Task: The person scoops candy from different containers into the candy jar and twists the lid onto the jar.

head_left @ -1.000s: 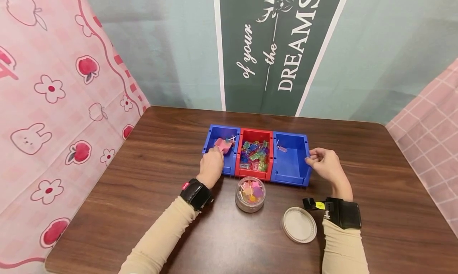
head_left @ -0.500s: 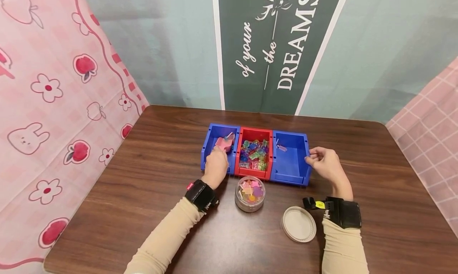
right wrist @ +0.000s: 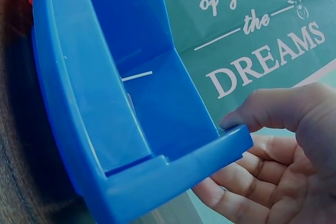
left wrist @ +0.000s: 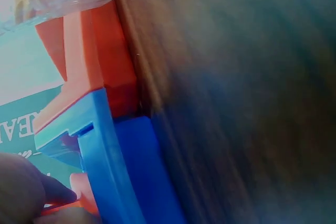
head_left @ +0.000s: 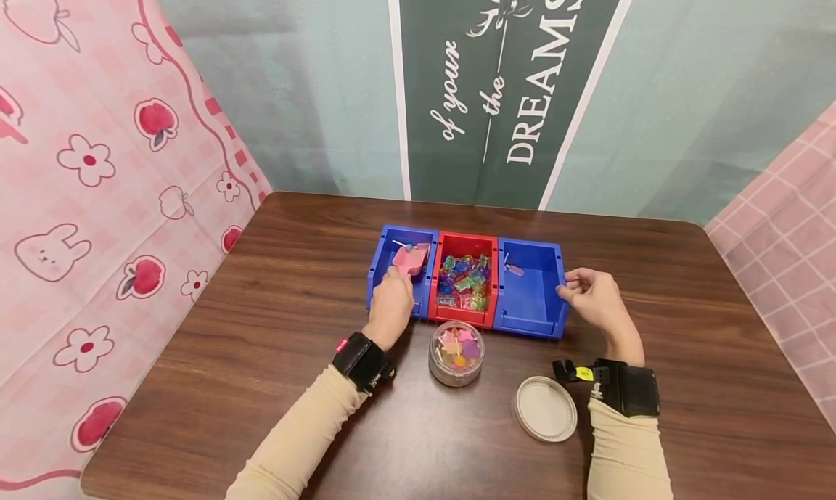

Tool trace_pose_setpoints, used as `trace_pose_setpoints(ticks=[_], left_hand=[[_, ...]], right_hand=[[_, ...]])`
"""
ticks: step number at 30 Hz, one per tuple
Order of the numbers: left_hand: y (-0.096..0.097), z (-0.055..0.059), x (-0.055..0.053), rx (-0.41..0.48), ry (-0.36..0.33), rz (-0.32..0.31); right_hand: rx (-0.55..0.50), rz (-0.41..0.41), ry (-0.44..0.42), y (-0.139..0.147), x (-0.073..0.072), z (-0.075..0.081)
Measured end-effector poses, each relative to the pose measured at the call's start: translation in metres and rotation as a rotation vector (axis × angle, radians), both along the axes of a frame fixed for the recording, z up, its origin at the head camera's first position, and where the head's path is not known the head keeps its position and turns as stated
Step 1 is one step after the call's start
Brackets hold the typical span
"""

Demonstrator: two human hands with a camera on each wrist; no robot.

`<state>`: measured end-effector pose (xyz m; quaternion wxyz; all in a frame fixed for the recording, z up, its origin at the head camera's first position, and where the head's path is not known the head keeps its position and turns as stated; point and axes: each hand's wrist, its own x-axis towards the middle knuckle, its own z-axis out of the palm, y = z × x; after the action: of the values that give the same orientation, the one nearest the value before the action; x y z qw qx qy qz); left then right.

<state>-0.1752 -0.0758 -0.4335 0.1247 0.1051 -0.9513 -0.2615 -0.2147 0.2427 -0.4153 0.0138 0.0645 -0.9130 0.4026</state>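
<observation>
My left hand [head_left: 392, 300] grips a small pink scoop [head_left: 408, 262] inside the left blue bin [head_left: 408, 233]. At the scoop's far edge lies a tiny blue lollipop-shaped piece [head_left: 409, 247], its white stick pointing left. In the left wrist view, the thumb and a finger pinch the scoop's handle [left wrist: 86, 195] behind the bin's front lip. My right hand [head_left: 593, 297] pinches the right wall of the right blue bin [head_left: 532, 286], thumb inside and fingers outside. That bin holds a small pinkish piece [head_left: 514, 271] and a white stick [right wrist: 137, 75].
Between the blue bins, a red bin [head_left: 466, 316] holds many translucent coloured pieces [head_left: 465, 279]. A clear round jar [head_left: 456, 376] of pastel pieces stands in front of it. A round lid [head_left: 546, 409] lies on the brown table [head_left: 418, 442] near the right forearm.
The scoop has moved slightly within the left bin, along with the left hand. The blue piece's stick, pointing up and right before, now points left. The right hand stays in place.
</observation>
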Motion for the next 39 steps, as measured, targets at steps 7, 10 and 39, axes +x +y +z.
trace_pose_setpoints(ticks=[7,10,39], left_hand=[[-0.003,0.000,0.002,-0.023,-0.019,0.007],[-0.005,0.001,0.002,-0.033,-0.017,0.001],[-0.013,0.003,0.007,-0.053,-0.052,-0.057]], right_hand=[[-0.007,0.000,0.016,0.001,0.001,0.000],[-0.012,0.002,0.020,0.001,0.001,0.000],[-0.015,0.007,0.010,0.000,0.001,0.002]])
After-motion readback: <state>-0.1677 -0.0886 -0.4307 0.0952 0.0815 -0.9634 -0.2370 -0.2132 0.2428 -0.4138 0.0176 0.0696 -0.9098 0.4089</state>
